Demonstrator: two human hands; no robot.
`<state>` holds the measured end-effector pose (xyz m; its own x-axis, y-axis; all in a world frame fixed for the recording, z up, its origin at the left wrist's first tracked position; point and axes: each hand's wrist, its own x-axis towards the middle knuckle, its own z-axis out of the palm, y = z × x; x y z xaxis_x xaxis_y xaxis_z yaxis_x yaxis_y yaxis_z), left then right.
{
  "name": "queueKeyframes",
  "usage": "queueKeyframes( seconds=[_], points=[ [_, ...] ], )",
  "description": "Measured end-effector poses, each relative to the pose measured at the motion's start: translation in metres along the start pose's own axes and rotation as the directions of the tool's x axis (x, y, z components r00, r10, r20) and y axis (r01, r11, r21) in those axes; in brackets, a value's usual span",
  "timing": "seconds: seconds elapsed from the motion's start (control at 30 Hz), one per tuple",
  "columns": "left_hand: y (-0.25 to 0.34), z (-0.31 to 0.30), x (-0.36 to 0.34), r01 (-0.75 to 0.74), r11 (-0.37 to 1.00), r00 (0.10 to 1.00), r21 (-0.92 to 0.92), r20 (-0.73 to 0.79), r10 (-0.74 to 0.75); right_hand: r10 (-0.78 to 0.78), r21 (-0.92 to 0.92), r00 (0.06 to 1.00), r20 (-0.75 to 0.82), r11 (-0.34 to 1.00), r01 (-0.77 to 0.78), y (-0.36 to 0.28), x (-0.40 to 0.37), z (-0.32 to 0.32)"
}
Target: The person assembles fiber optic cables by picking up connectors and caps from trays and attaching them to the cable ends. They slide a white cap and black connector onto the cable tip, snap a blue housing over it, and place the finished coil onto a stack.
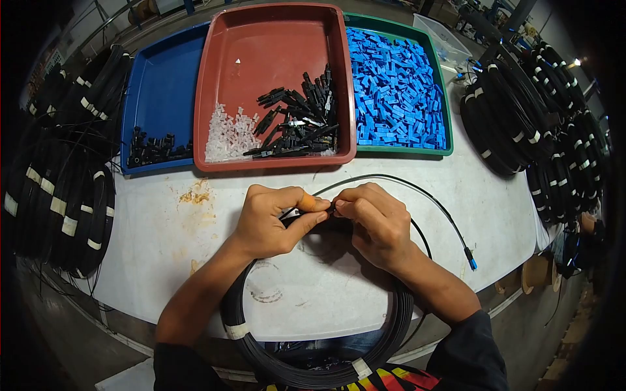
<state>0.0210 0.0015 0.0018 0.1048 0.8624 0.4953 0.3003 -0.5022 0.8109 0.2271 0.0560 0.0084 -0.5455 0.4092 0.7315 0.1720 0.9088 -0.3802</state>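
Above the table, my left hand (274,218) and my right hand (381,221) meet fingertip to fingertip. My left thumb and a finger wrapped in an orange band pinch the black cable end. My right fingers are closed on a small black part beside it, mostly hidden by the fingertips. Below my hands, a coil of black cable (237,300) bound with white tape overhangs the table's near edge. Its other free end arcs to the right and finishes in a blue-tipped connector (471,259).
A red tray (274,45) holds clear plastic pieces (228,133) and black connector bodies (303,114). A blue tray (163,78) has small black parts; a green tray (398,153) holds blue connector pieces (394,91). Cable coils (59,202) stand left, with more coils (508,117) right.
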Motion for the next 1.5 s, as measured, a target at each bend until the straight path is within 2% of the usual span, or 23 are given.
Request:
queueKeyframes(
  seconds=[0.03,0.1,0.17,0.23,0.37,0.43,0.5,0.57,0.6,0.67,0.7,0.77,0.9,1.0,1.07,1.1,1.13,1.17,1.23,1.3,1.37,1.43,1.5],
  points=[
    [-0.001,0.0,0.0,0.0,1.0,1.0,0.0,-0.001,0.0,0.0,-0.002,1.0,0.027,1.0,0.0,-0.001,0.001,-0.001],
    [-0.004,0.0,0.002,-0.248,0.963,0.969,0.109,0.025,0.247,-0.002,-0.002,0.999,0.053,1.0,0.002,-0.001,0.001,-0.001],
    [-0.003,0.001,0.002,-0.312,0.936,0.95,0.165,0.03,0.311,0.199,0.171,0.975,0.099,0.962,-0.213,0.001,-0.004,0.002],
    [-0.003,-0.001,0.003,-0.448,0.841,0.893,0.304,0.103,0.439,0.276,0.247,0.953,0.126,0.921,-0.3,0.003,-0.007,0.004],
    [-0.001,-0.003,0.003,-0.503,0.757,0.857,0.418,0.122,0.501,0.478,0.358,0.852,0.214,0.773,-0.524,-0.004,-0.001,0.004],
    [-0.007,-0.006,0.001,-0.306,0.914,0.951,0.267,0.034,0.309,0.406,0.279,0.902,0.148,0.858,-0.432,-0.006,0.0,0.007],
    [-0.003,-0.005,0.002,-0.298,0.927,0.953,0.229,0.009,0.304,0.326,0.188,0.942,0.081,0.923,-0.336,-0.007,0.001,0.005],
    [-0.002,-0.005,0.0,-0.158,0.98,0.986,0.123,-0.028,0.162,0.161,0.035,0.986,0.045,0.986,-0.163,-0.008,0.003,0.0],
    [-0.002,-0.006,-0.001,-0.158,0.98,0.986,0.124,-0.025,0.163,0.162,0.035,0.986,0.043,0.986,-0.164,-0.006,0.002,0.0],
    [-0.003,-0.007,-0.002,0.159,0.983,0.987,-0.091,0.03,-0.157,0.103,-0.055,0.993,0.053,0.993,-0.1,-0.002,-0.001,0.002],
    [-0.003,-0.007,-0.003,0.159,0.983,0.987,-0.092,0.032,-0.156,0.105,-0.056,0.993,0.052,0.993,-0.102,-0.001,-0.001,0.002],
    [-0.003,-0.004,-0.002,0.277,0.921,0.96,-0.273,0.047,-0.275,0.13,-0.005,0.992,-0.001,0.992,-0.13,0.0,0.0,0.002],
    [-0.002,-0.002,0.0,0.266,0.924,0.964,-0.275,0.066,-0.258,0.15,0.061,0.988,-0.047,0.987,-0.147,-0.001,0.0,0.005],
    [0.002,-0.003,0.001,0.221,0.966,0.974,-0.137,0.083,-0.211,0.133,0.064,0.991,-0.006,0.989,-0.132,-0.002,0.001,0.002],
    [0.0,-0.002,0.0,0.051,0.999,0.997,0.016,0.061,-0.052,0.094,0.113,0.994,0.063,0.988,-0.101,0.001,0.002,-0.001],
    [0.0,-0.002,0.002,0.051,0.999,0.997,0.016,0.062,-0.052,0.095,0.112,0.994,0.062,0.988,-0.101,0.004,0.001,0.0],
    [0.0,-0.002,0.005,-0.14,0.979,0.989,0.145,0.063,0.133,0.159,0.177,0.983,0.09,0.969,-0.173,0.008,-0.001,0.002],
    [-0.001,-0.001,0.006,-0.321,0.908,0.947,0.269,0.086,0.31,0.221,0.239,0.968,0.122,0.94,-0.245,0.009,-0.003,0.004],
    [-0.001,-0.001,0.005,-0.392,0.853,0.919,0.345,0.106,0.38,0.267,0.27,0.954,0.136,0.916,-0.295,0.009,-0.003,0.004],
    [0.003,-0.001,0.006,-0.555,0.616,0.817,0.559,0.23,0.528,0.312,0.299,0.938,0.154,0.89,-0.345,0.007,-0.003,0.005],
    [0.003,0.001,0.006,-0.552,0.605,0.812,0.573,0.204,0.548,0.38,0.357,0.905,0.189,0.832,-0.424,0.005,-0.001,0.004],
    [0.002,-0.001,0.005,-0.546,0.593,0.807,0.592,0.18,0.563,0.348,0.336,0.924,0.158,0.861,-0.382,0.002,0.0,0.002],
    [-0.002,-0.003,0.005,-0.377,0.846,0.919,0.377,0.038,0.393,0.309,0.314,0.942,0.131,0.888,-0.335,0.001,0.002,0.002]
  ],
)
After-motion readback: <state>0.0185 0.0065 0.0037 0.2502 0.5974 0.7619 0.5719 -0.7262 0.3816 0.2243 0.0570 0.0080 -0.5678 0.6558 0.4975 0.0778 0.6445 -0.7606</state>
